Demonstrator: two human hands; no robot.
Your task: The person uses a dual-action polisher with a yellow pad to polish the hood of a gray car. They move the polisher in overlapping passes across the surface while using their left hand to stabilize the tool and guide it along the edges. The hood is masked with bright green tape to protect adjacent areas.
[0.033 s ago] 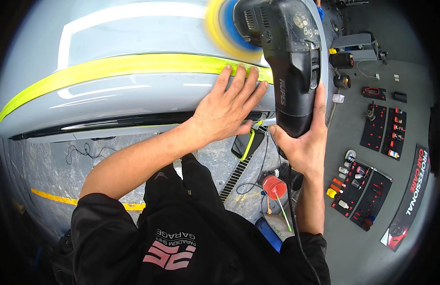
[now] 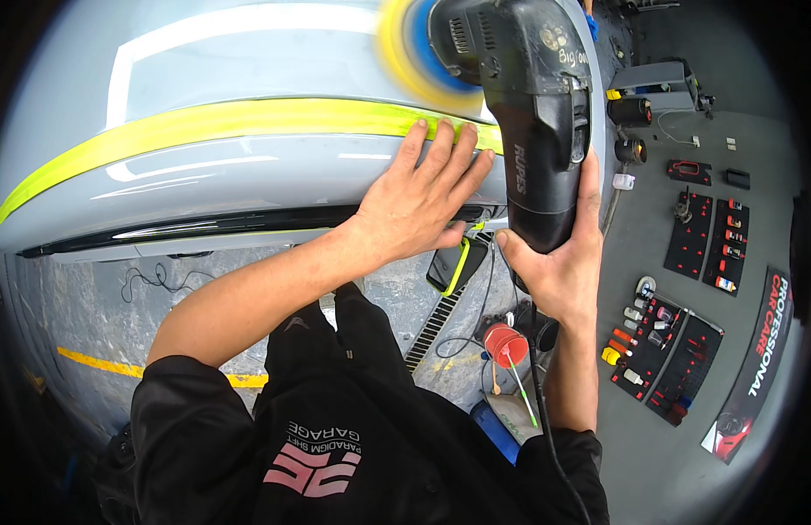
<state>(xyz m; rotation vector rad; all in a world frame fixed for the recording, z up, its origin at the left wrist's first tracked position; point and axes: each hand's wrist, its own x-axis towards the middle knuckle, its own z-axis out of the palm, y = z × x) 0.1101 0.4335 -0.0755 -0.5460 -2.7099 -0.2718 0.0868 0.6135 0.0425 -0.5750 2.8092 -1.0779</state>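
Note:
My right hand (image 2: 559, 271) is wrapped round the rear body of a black corded polisher (image 2: 545, 114). The polisher's yellow pad (image 2: 398, 48), on a blue backing, is smeared as if spinning against the pale grey car panel (image 2: 239, 74). Fingers spread and flat, my left hand (image 2: 414, 197) lies on the car's curved edge. Its fingertips touch a strip of lime-yellow masking tape (image 2: 265, 120) along the panel, just below the pad. A black trim strip (image 2: 204, 226) runs under that edge, beside my left wrist.
Below my left hand is a black, lime-edged piece (image 2: 458, 264), possibly a side mirror. The polisher's cord (image 2: 545, 429) hangs down along my right arm. A red bucket (image 2: 504, 341) stands on the floor near a drain grate (image 2: 427, 331). Wall boards (image 2: 685, 372) with bottles are at the right.

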